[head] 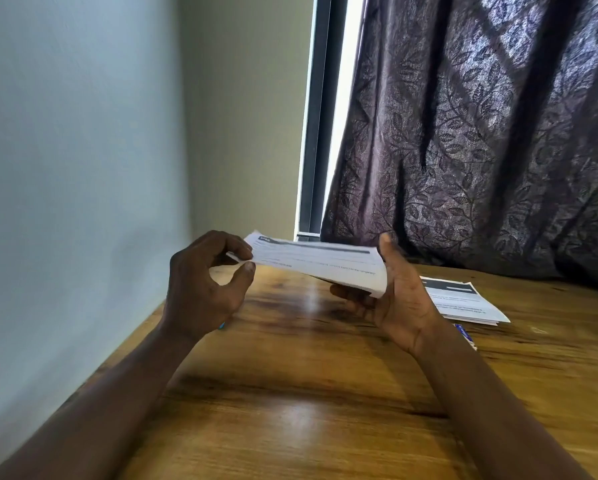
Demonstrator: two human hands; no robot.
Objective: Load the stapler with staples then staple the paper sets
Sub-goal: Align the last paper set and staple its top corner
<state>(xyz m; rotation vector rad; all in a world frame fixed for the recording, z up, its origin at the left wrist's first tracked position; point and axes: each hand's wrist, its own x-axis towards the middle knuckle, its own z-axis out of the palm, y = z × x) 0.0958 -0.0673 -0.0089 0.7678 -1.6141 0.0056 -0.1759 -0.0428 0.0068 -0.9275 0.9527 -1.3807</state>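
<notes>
We see daylight entering through the narrow window gap (341,98), blown out to plain white. The curtain (481,133) glows where light passes through and shows dark bands along its folds. The wall (65,150) is dim, evenly lit and bluish. Soft glare streaks lie on the table (290,427), with shadow under the raised sheaf of papers (318,265). Its print is blurred beyond reading. Towards the edges we see the wide lens stretching things.

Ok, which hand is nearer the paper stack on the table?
Right. The right hand is just left of the paper stack; the left hand pinches the held paper set, farther left.
</notes>
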